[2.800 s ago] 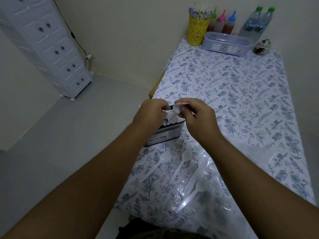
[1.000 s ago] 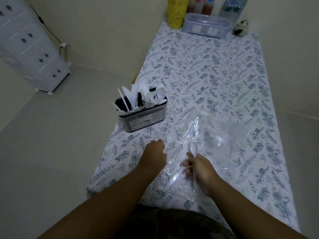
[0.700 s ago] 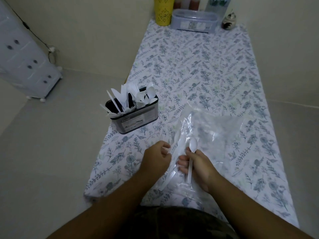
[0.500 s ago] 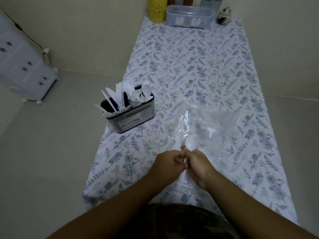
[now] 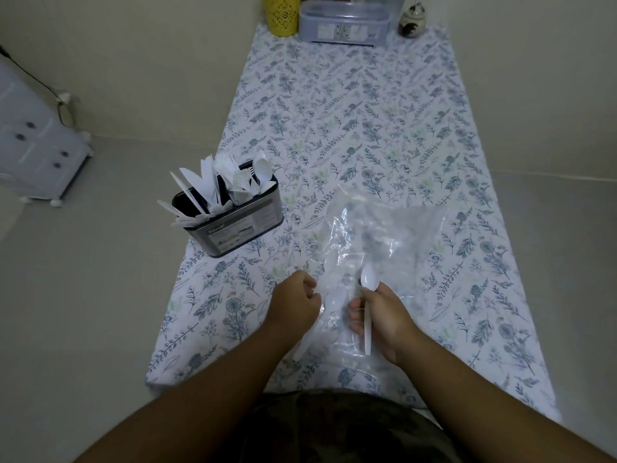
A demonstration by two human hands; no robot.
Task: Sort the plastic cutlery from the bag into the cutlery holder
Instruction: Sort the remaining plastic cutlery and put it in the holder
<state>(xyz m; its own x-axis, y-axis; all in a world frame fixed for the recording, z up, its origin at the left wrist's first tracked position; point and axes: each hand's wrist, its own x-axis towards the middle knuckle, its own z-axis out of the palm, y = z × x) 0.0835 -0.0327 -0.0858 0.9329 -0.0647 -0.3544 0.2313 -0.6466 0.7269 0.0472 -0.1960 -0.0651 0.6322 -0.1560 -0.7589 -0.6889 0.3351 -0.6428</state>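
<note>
A clear plastic bag [image 5: 387, 235] lies crumpled on the floral tablecloth [image 5: 350, 121] in front of me. My right hand [image 5: 384, 315] is closed around a white plastic spoon [image 5: 368, 282], bowl pointing away from me, just above the bag's near end. My left hand [image 5: 295, 304] is curled at the bag's left edge and seems to pinch the plastic. Another white spoon [image 5: 305, 342] lies by the bag under my left wrist. The dark cutlery holder [image 5: 238, 225] stands at the table's left edge, holding several white knives, forks and spoons.
At the far end of the table stand a yellow cup [image 5: 280, 11], a grey lidded box [image 5: 344, 23] and a small jar [image 5: 411, 23]. A white drawer cabinet [image 5: 33, 155] stands on the floor to the left. The holder sits close to the table's left edge.
My hands left the holder and came down to the bag. The right hand picked up a spoon. The hands met briefly and are now apart again.
</note>
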